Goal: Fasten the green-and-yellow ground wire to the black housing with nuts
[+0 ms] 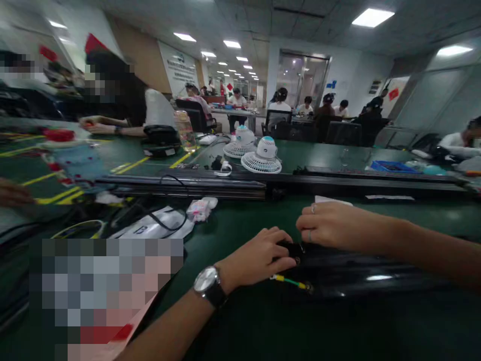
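Note:
My left hand (259,256), with a watch on its wrist, has its fingers wrapped over a small dark part (295,249) at the end of a long glossy black bar (361,273). The fingers hide most of that part. My right hand (330,225), wearing rings, is pinched just above the same end. What lies between its fingertips is too small to make out. Below the left fingers, a short green wire (291,281) with yellow sleeves and metal lugs lies against the bar. Behind the right hand is a flat white piece (332,200).
Beyond my hands, long dark and metallic bars (195,188) run across the green table (240,220). Two white fans (263,159) stand behind them. A white bag (154,225) and cables lie left; a blue tray (393,167) sits back right. Other people work at tables.

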The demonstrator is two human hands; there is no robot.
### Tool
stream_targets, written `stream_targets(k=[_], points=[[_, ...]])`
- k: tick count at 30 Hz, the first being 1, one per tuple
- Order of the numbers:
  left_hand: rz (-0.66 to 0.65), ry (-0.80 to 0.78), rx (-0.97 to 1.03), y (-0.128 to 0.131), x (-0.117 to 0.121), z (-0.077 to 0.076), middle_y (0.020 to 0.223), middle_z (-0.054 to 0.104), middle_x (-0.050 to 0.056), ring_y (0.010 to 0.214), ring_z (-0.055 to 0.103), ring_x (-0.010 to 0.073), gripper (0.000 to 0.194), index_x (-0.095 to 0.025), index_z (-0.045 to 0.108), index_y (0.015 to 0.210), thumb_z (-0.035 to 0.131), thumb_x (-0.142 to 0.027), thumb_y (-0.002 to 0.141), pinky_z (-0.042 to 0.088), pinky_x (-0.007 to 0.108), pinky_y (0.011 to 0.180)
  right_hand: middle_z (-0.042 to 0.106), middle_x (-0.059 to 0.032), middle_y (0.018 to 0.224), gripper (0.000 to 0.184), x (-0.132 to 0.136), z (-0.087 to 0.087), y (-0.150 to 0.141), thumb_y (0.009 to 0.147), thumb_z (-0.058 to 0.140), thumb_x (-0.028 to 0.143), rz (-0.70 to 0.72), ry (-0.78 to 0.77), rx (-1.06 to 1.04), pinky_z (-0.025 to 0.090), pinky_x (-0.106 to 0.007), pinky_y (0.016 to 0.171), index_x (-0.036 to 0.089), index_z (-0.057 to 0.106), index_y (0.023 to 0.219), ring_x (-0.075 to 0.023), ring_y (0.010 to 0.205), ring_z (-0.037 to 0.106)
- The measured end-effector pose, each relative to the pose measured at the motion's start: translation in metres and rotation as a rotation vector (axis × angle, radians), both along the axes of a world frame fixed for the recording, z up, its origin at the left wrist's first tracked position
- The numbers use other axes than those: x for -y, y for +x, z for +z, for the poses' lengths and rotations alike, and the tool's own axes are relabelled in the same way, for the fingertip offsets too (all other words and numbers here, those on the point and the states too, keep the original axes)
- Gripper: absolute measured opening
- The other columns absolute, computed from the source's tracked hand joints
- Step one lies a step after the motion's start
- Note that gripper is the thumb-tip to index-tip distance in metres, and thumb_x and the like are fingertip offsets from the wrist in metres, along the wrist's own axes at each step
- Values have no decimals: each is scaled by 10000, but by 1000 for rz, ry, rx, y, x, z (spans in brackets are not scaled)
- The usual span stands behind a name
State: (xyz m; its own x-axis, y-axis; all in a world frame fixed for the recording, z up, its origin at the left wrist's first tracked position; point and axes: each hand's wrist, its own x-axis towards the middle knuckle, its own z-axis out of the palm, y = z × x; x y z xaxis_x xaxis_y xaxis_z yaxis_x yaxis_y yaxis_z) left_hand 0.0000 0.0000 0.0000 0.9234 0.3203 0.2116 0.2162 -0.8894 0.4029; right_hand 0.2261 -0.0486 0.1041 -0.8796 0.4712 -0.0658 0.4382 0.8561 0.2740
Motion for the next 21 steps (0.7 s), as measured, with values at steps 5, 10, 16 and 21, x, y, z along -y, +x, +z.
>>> stream_targets(k=[5,10,16,21], points=[[15,-13,16,1,4,3,1198,607,62,1104,528,204,338,-191,700,944,440,-383,1044,405,358,985,708,-48,986,219,0,-18,28,889,664,-23,-147,-140,-164,513,-313,793,173,733,959,-217,902,665],[51,-24,23,3,6,4,1154,621,61,1072,532,195,342,-195,688,960,411,-372,1054,415,344,958,724,-30,1013,232,6,-45,58,948,592,22,-272,-261,-439,521,-299,854,187,733,1028,-186,944,686],[62,-42,7,4,6,6,1149,620,56,1081,524,192,310,-196,679,976,420,-349,1051,403,345,974,726,-56,1083,207,19,-81,66,1028,532,101,-137,-185,-755,544,-290,815,192,697,1112,-171,961,681],[72,-72,-13,5,5,8,1132,623,59,1075,522,195,296,-189,660,989,418,-347,1049,406,352,975,720,-68,1128,223,31,-107,68,1030,531,82,-142,-20,-923,545,-303,825,191,675,1161,-174,983,675]])
